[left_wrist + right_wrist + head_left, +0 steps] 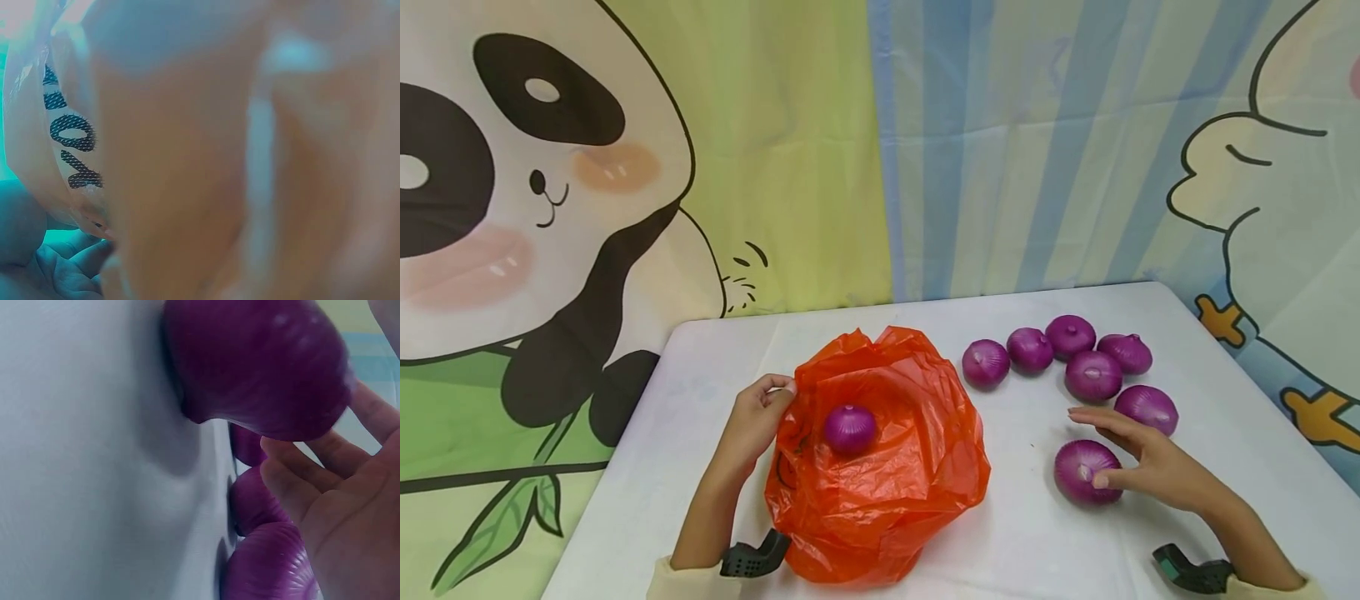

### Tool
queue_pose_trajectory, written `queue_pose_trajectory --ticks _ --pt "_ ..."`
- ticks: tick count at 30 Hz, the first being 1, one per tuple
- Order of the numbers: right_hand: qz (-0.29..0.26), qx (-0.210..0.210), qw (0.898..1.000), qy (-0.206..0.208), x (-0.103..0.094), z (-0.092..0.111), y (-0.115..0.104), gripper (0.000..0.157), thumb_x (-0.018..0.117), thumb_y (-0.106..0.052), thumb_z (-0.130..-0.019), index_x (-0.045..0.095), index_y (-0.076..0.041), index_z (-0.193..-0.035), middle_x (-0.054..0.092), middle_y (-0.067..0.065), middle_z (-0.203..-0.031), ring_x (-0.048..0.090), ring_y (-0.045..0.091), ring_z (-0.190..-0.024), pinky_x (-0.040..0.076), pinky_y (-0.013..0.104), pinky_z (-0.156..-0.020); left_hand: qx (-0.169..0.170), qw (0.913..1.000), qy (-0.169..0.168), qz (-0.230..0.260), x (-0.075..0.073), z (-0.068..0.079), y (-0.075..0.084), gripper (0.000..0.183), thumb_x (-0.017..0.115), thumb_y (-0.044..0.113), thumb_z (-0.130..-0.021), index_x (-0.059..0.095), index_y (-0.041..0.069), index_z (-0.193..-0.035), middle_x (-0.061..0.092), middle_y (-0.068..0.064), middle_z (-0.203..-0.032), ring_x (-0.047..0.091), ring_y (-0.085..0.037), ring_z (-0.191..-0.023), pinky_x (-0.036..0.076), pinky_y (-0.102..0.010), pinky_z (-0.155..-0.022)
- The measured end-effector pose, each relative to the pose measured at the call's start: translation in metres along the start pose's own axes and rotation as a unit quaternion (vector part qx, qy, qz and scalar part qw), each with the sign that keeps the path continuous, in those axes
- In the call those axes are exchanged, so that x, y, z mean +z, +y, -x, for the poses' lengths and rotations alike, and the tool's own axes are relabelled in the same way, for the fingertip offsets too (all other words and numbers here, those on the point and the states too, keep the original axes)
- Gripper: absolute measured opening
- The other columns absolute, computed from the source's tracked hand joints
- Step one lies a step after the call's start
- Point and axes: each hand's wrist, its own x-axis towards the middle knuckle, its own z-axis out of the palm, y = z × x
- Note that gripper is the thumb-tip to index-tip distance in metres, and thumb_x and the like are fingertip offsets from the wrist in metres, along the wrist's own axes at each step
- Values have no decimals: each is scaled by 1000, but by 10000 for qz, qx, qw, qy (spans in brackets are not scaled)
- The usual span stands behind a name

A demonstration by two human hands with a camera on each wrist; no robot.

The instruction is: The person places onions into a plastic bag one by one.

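A red plastic bag (917,500) stands with its mouth spread on the white table, and a purple onion (850,429) lies inside. My left hand (758,421) pinches the bag's left rim between thumb and fingers. In the left wrist view the bag (187,156) fills most of the frame, blurred, with the left hand (59,262) at lower left. At the right, my right hand (1157,467) is at the nearest loose onion (1081,468), thumb over its side and fingers extended. The right wrist view shows fairly straight fingers (294,469) beside that onion (256,369).
Several more purple onions (1093,375) form a loose group at the back right of the white table (1022,533). A curtain with a panda print (805,167) hangs directly behind the table.
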Motion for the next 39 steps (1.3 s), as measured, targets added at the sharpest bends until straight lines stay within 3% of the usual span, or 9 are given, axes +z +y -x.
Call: queue_pose_trajectory --ticks 4,8,14,17,28,33,35,39 --pt "244 294 9992 -83 2 2 -1 69 80 -16 -80 49 -15 -142 44 10 -143 30 -19 -120 50 39 -92 39 10000 -46 -14 0 0 1 24 53 21 -100 59 1 -110 63 -8 -77 57 -20 -73 49 -30 -69" --pt "411 434 9982 -94 3 3 -1 67 80 -22 -80 52 -16 -140 46 12 -141 26 -20 -119 48 60 -85 53 10000 -43 -45 0 0 3 24 52 21 -100 60 0 -111 63 -8 -77 56 -20 -73 48 -30 -69" --pt "512 229 9983 -127 3 1 1 48 78 -19 -83 62 -13 -128 61 3 -125 38 -16 -114 53 28 -80 24 10000 -57 -17 -1 0 3 24 53 21 -100 59 0 -111 62 -7 -76 56 -20 -73 48 -30 -68" --pt "504 129 9985 -146 2 0 1 42 77 -18 -84 65 -11 -124 63 1 -122 40 -15 -114 49 21 -81 35 10000 -66 16 -1 0 2 24 53 21 -100 59 0 -111 61 -7 -74 55 -20 -72 48 -30 -67" --pt "541 -59 9985 -86 -2 -11 -13 45 77 -17 -84 64 -11 -126 62 7 -124 42 -13 -114 55 29 -74 86 9999 -69 40 -2 2 3 24 53 21 -101 59 0 -110 61 -7 -75 55 -19 -72 48 -30 -66" --pt "468 27 9989 20 -5 -22 -26 46 76 -18 -85 62 -16 -129 58 10 -130 51 20 -117 57 38 -71 156 9998 -104 74 -3 4 5 24 53 21 -101 59 0 -111 58 -6 -72 53 -19 -70 47 -29 -65" --pt "391 -2 9992 118 -6 -26 -31 47 76 -17 -85 62 -17 -130 57 10 -130 53 27 -114 58 37 -71 185 9997 -108 67 -4 4 5 24 54 21 -101 58 -1 -110 58 -6 -71 53 -18 -69 46 -29 -65" --pt "117 -139 9994 287 -8 -34 -38 48 76 -12 -85 61 -15 -131 58 2 -128 53 9 -111 57 34 -70 197 9998 -86 39 -4 5 6 24 53 21 -101 58 0 -109 58 -6 -71 52 -19 -69 46 -29 -65"
